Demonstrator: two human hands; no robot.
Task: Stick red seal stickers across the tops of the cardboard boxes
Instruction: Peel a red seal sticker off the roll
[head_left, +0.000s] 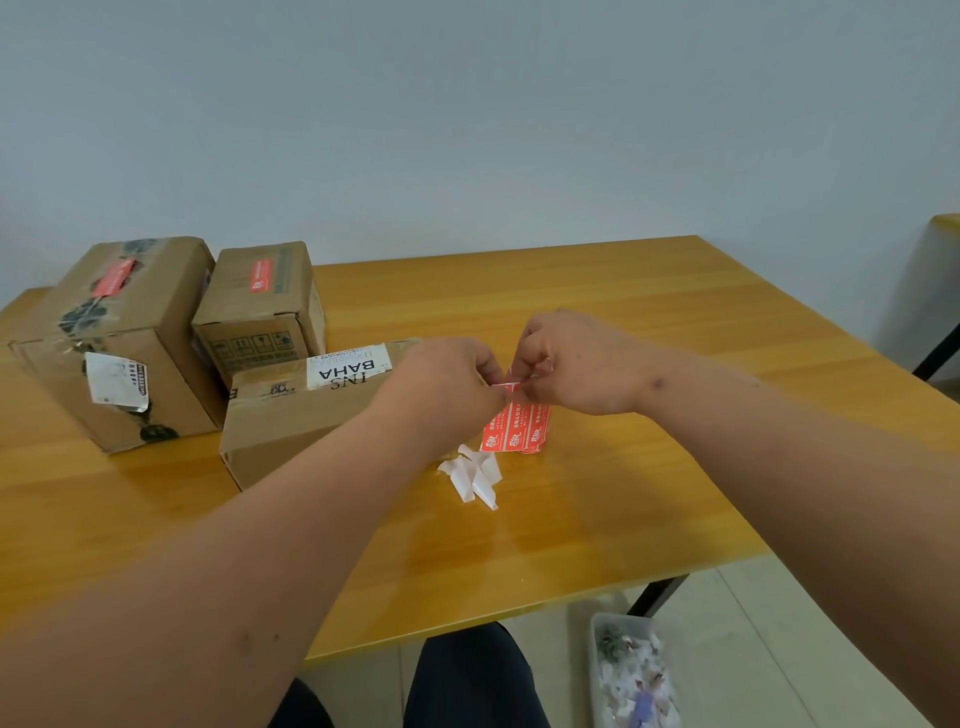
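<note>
Both bare forearms are reaching forward and converging. The left hand (447, 376) and right hand (571, 364) are meeting fingertip to fingertip, fingers curled, each pinching an end of a small red seal sticker (506, 385) held between them.

place: plain office or packing room | cues: wooden table (597, 322); bare grey wall (467, 104); tiled floor (753, 623)
</note>
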